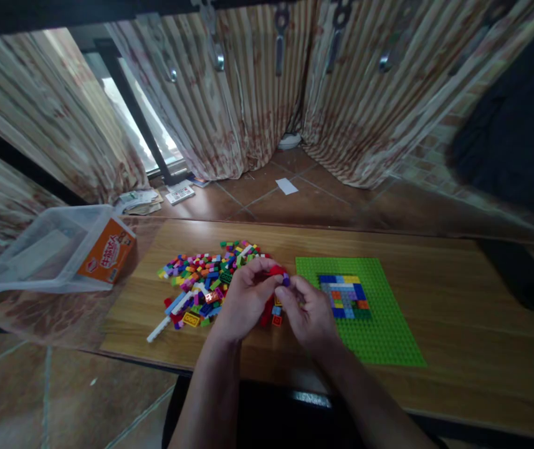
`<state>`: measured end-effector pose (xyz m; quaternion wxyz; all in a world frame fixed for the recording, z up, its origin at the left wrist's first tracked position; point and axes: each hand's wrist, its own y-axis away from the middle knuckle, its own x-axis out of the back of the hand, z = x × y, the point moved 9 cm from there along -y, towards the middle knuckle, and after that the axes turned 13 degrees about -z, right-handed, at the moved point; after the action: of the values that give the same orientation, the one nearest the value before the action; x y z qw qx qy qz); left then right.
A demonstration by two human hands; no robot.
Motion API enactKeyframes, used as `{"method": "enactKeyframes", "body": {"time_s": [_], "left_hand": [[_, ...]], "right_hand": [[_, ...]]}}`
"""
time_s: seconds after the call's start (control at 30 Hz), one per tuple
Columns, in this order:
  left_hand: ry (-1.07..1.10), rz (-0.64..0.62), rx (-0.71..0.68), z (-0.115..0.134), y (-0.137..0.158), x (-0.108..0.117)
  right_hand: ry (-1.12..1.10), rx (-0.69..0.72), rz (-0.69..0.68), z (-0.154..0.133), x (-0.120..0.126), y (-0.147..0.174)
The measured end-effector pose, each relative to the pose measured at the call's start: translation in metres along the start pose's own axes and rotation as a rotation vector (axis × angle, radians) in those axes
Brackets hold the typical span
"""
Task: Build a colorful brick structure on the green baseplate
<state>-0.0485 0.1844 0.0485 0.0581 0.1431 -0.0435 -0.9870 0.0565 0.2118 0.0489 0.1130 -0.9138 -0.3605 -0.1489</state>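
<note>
Two hands [243,299] [312,313] pinching red brick [276,270], purple brick [286,280] | wooden table [472,324], green baseplate [388,340] | striped curtains [248,112], tiled floor [313,181]

Left hand [243,304]: fingers curled, thumb bent into a pinch
Right hand [312,317]: thumb and fingertips pinching, just beside the left's
Left forearm [217,380]: bare, rising steeply
Right forearm [362,396]: bare, slanting inward

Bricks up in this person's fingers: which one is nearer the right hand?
The purple brick, at the right hand's thumb; the red brick sits farther over, toward the left hand.
</note>
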Motion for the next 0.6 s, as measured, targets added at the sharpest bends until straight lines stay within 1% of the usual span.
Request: {"method": "enactKeyframes", "body": {"time_s": [0.07, 0.2, 0.37, 0.43, 0.53, 0.6], "left_hand": [[-0.001, -0.005, 0.018, -0.002, 0.002, 0.0], [-0.005, 0.036, 0.017, -0.003, 0.005, 0.003], [-0.005, 0.076, 0.0, -0.004, 0.006, 0.003], [0.015, 0.045, -0.006, -0.004, 0.006, 0.0], [0.103, -0.016, 0.012, -0.006, 0.007, -0.005], [0.165, -0.016, 0.022, -0.007, 0.007, -0.003]], "right_hand": [[0.023, -0.019, -0.008, 0.001, 0.002, -0.001], [0.049, -0.031, -0.012, 0.002, 0.002, -0.002], [0.076, 0.01, -0.02, 0.002, 0.001, -0.001], [0.032, 0.022, -0.037, 0.003, 0.0, -0.001], [-0.075, 0.003, -0.091, 0.006, -0.005, -0.002], [-0.153, -0.021, -0.124, 0.007, -0.009, -0.002]]}}
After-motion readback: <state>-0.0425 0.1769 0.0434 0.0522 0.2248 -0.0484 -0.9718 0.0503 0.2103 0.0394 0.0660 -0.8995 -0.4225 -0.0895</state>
